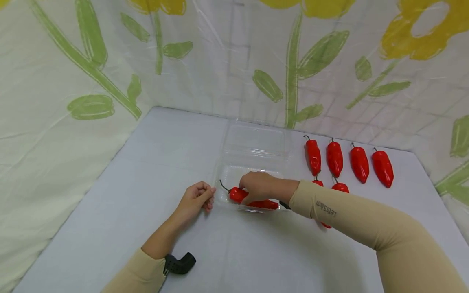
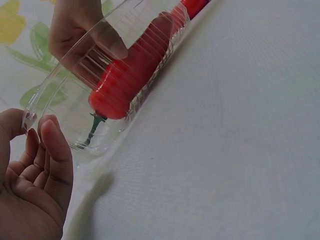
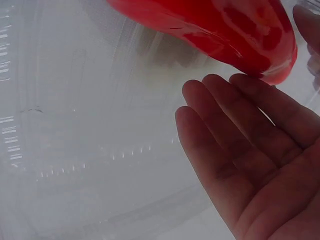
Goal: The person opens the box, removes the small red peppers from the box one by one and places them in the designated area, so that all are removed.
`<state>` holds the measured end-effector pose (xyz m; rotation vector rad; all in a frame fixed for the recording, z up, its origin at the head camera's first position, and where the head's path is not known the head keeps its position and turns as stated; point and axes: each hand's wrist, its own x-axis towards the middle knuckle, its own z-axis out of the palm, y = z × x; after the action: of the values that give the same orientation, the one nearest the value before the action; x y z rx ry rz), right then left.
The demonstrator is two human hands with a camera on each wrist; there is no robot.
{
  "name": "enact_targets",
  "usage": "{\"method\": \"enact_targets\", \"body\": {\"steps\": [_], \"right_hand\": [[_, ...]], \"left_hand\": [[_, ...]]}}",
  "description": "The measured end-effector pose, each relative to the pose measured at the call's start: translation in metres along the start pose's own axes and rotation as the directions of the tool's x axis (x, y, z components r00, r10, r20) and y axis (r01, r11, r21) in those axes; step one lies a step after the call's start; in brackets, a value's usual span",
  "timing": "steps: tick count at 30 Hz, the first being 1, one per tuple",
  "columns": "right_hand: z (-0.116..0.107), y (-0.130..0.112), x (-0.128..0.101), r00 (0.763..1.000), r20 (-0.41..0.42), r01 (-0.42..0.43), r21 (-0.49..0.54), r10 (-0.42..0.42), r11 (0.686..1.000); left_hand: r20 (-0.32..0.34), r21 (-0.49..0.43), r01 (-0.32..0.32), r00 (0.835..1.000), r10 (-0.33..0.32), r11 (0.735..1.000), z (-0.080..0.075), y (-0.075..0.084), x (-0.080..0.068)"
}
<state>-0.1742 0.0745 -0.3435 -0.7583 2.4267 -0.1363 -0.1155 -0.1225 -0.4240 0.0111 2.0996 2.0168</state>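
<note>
A clear plastic clamshell container (image 1: 227, 173) stands on the table, its lid (image 1: 256, 138) folded back toward the wall. Inside, a long red pepper (image 1: 236, 195) lies along the near side, its green stem (image 2: 93, 131) pointing left. My left hand (image 1: 196, 199) pinches the container's left rim between thumb and finger. Over the container reaches my right hand (image 1: 258, 185); its thumb lies against the pepper in the left wrist view. The right wrist view shows its fingers (image 3: 235, 120) nearly straight, with one fingertip right at the pepper's edge.
Right of the container, several red peppers stand in a row at the back, among them this one (image 1: 335, 159). More peppers (image 1: 340, 187) lie in front, partly hidden by my right sleeve (image 1: 351, 219). A flower-printed curtain (image 1: 205, 77) rises behind the white table (image 1: 172, 138).
</note>
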Motion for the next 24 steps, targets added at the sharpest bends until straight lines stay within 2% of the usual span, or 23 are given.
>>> {"method": "enact_targets", "body": {"steps": [13, 18, 24], "right_hand": [[0.0023, 0.0022, 0.0099, 0.998, 0.058, -0.034, 0.014, 0.033, 0.999], [0.0039, 0.0031, 0.01, 0.997, 0.073, -0.024, 0.038, 0.021, 0.999], [0.002, 0.0046, 0.0093, 0.998, 0.061, 0.019, 0.007, -0.02, 1.0]], "left_hand": [[-0.003, -0.001, 0.014, 1.0, -0.014, 1.0, -0.0005, 0.0024, -0.0013], [0.005, -0.004, 0.022, 1.0, -0.022, 1.0, -0.0001, 0.0031, -0.0014], [0.001, -0.021, 0.02, 1.0, -0.02, 1.0, -0.0002, 0.0026, -0.0015]]}}
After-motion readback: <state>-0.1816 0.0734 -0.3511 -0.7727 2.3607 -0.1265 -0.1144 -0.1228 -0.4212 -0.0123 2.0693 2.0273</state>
